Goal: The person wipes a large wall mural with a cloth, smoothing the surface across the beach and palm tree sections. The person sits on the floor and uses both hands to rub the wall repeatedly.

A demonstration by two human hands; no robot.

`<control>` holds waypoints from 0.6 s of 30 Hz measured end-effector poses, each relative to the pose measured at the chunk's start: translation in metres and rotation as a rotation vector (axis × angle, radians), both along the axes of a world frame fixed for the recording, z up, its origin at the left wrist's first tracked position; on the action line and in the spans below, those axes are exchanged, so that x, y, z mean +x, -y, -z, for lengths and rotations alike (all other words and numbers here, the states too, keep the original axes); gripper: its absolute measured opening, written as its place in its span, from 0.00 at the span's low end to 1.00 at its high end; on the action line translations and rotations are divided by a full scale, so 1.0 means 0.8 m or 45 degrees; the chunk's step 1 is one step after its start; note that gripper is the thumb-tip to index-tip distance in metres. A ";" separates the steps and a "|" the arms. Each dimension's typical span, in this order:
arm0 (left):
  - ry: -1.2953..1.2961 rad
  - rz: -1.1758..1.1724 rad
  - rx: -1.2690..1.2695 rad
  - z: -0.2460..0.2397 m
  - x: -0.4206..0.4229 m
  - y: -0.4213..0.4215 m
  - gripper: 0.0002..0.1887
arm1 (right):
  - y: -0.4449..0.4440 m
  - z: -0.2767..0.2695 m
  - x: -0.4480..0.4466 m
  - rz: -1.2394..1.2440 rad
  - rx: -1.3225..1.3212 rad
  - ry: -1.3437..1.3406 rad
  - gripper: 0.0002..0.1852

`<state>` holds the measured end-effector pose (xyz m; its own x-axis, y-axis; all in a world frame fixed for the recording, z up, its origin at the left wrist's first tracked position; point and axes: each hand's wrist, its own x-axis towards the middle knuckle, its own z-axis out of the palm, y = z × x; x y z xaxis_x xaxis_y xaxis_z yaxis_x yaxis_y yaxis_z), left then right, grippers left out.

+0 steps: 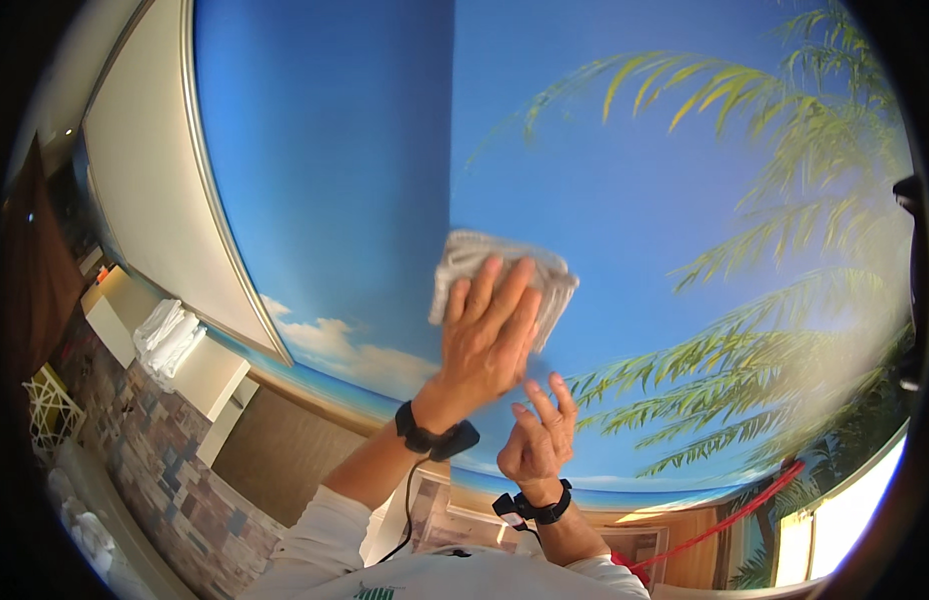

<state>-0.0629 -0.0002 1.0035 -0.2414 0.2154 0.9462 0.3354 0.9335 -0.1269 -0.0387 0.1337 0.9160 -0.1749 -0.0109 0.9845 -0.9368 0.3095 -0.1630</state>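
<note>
My left hand (483, 337) is spread flat over a folded light grey cloth (551, 270), pressing it to a wall painted with a beach mural (622, 210). The cloth lies beside the vertical corner line between the darker and lighter blue of the sky, and its edges look slightly blurred. Lower and to the right, my right hand (539, 442) is raised with fingers half bent and apart, holding nothing. Both wrists wear black straps with small devices; a cable hangs from the left wrist device (457, 441).
Folded white towels (164, 341) rest on a ledge at left, above patchwork wall tiles (164, 442). A pale framed panel (149, 180) borders the mural. At lower right, a red rope-like strip (727, 517) slants near a bright window (839, 517).
</note>
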 end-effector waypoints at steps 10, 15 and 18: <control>0.051 -0.172 0.099 -0.034 -0.020 -0.004 0.17 | -0.008 0.017 0.015 -0.156 0.035 0.083 0.15; -0.101 -0.177 0.050 0.073 -0.012 -0.030 0.15 | -0.016 0.022 0.020 -0.221 0.011 0.105 0.15; -0.015 -0.240 0.138 0.075 -0.013 -0.036 0.17 | -0.023 0.021 0.023 -0.250 -0.030 0.112 0.15</control>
<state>-0.0735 0.0284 0.9436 -0.2564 0.0644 0.9644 0.1523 0.9880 -0.0255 -0.0206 0.1519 0.8991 -0.2572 -0.0302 0.9659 -0.9606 0.1172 -0.2521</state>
